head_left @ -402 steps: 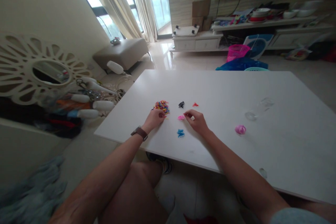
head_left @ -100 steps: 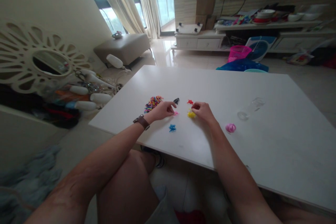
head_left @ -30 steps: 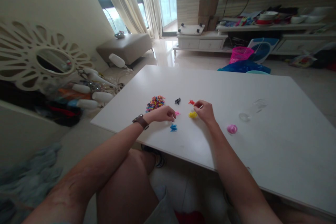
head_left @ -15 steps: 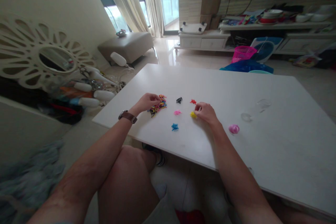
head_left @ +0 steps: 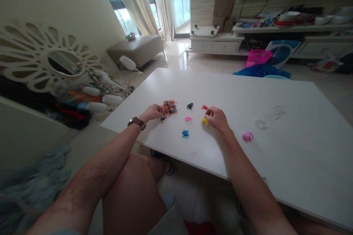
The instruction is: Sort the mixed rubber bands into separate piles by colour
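A heap of mixed-colour small rubber bands (head_left: 170,107) lies on the white table (head_left: 226,88). My left hand (head_left: 153,112), with a brown-strapped watch on its wrist, is closed in a pinch at the heap's left edge; a few dark bands show just below its fingertips. My right hand (head_left: 217,118) is closed, its fingertips touching a small yellow pile of bands (head_left: 204,120). What either pinch holds is too small to make out. Between the hands lie separate piles: black bands (head_left: 190,106), pink bands (head_left: 188,118) and blue bands (head_left: 185,133). Red bands (head_left: 204,107) lie just beyond my right hand.
A pink roll-like object (head_left: 247,137) and two clear plastic pieces (head_left: 260,124) (head_left: 278,111) lie on the right of the table. My knee (head_left: 138,169) is at the near edge. Beyond the table stand a pink basket (head_left: 257,57) and a low white cabinet (head_left: 215,46).
My left hand has drawn back and down from over the mixed heap to its left edge, uncovering more of it. My right hand stays at the yellow bands. The view has shifted slightly.
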### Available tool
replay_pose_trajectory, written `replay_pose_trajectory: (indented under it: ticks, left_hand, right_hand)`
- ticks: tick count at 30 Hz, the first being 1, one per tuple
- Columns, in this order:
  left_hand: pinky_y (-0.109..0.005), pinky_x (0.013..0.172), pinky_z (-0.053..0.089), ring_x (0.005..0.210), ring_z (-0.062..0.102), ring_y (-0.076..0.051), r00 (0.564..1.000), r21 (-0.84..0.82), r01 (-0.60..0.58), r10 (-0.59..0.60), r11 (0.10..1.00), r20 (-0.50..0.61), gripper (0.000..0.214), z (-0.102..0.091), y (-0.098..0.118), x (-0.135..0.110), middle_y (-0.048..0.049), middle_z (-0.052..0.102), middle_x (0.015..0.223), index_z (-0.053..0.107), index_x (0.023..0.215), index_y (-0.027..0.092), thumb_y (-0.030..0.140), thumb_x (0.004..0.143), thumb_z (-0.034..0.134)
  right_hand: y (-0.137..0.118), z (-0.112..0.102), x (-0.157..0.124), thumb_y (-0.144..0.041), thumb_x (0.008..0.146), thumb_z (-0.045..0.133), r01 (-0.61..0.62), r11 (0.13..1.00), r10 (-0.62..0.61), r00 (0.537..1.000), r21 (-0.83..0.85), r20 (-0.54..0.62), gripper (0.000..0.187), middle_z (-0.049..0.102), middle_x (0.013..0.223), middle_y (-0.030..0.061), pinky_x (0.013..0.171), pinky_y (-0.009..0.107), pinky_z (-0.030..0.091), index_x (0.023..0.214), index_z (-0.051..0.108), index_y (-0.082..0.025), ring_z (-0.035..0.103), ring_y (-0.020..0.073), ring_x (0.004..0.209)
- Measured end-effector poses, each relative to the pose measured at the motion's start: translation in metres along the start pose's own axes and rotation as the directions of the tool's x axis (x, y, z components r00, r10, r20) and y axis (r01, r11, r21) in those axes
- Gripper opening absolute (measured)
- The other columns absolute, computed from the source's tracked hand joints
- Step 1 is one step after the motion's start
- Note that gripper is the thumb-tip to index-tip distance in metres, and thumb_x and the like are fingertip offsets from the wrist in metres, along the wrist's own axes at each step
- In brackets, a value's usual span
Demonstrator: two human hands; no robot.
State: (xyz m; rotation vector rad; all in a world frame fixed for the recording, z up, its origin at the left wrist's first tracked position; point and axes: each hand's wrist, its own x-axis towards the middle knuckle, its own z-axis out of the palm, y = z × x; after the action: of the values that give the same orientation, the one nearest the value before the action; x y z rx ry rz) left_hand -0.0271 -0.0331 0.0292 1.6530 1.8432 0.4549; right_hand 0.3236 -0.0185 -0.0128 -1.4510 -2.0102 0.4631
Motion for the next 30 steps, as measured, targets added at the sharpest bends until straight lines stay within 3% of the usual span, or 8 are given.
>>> replay_pose_trajectory:
  ticks: [9,18,26,30]
  left_hand:
    - [-0.024,0.056,0.036,0.063,0.055,-0.015,1.0,0.103,0.01,-0.011,0.995,0.011,0.019,0.002,-0.001,0.002,-0.0013,0.066,0.063,0.074,0.07,0.016,0.02,0.055,0.064]
    - [-0.025,0.055,0.037,0.061,0.055,-0.016,1.0,0.07,0.021,-0.021,0.997,-0.001,0.028,-0.007,0.002,0.001,-0.0033,0.068,0.066,0.08,0.082,0.015,0.028,0.06,0.07]
    - [-0.027,0.057,0.037,0.062,0.056,-0.017,1.0,0.049,0.006,-0.006,0.999,0.006,0.013,-0.009,-0.002,0.001,-0.0025,0.067,0.063,0.077,0.07,0.016,0.025,0.063,0.071]
    - [-0.027,0.058,0.039,0.063,0.057,-0.017,1.0,0.023,0.003,-0.003,1.0,-0.005,0.018,-0.008,-0.002,0.001,-0.0034,0.069,0.064,0.076,0.07,0.015,0.032,0.062,0.076]
  right_hand:
    - [-0.002,0.001,0.0,-0.02,0.072,0.058,0.014,1.0,-0.014,1.0,0.012,0.002,0.009,0.069,0.08,0.0014,0.065,0.028,0.04,0.066,0.064,-0.021,0.056,0.0156,0.067]
    - [-0.004,0.002,-0.001,-0.02,0.072,0.058,0.018,1.0,-0.018,1.0,0.016,0.002,0.009,0.069,0.081,0.0015,0.066,0.029,0.04,0.067,0.065,-0.021,0.055,0.0154,0.066]
    - [-0.004,0.001,-0.001,-0.02,0.071,0.058,0.03,0.999,-0.03,1.0,0.019,0.007,0.008,0.068,0.08,0.0016,0.065,0.028,0.038,0.066,0.064,-0.021,0.056,0.0156,0.067]
    - [-0.004,0.001,-0.001,-0.02,0.072,0.058,0.032,0.999,-0.032,0.999,0.019,0.01,0.009,0.069,0.08,0.0017,0.065,0.028,0.039,0.066,0.064,-0.021,0.056,0.0153,0.067]
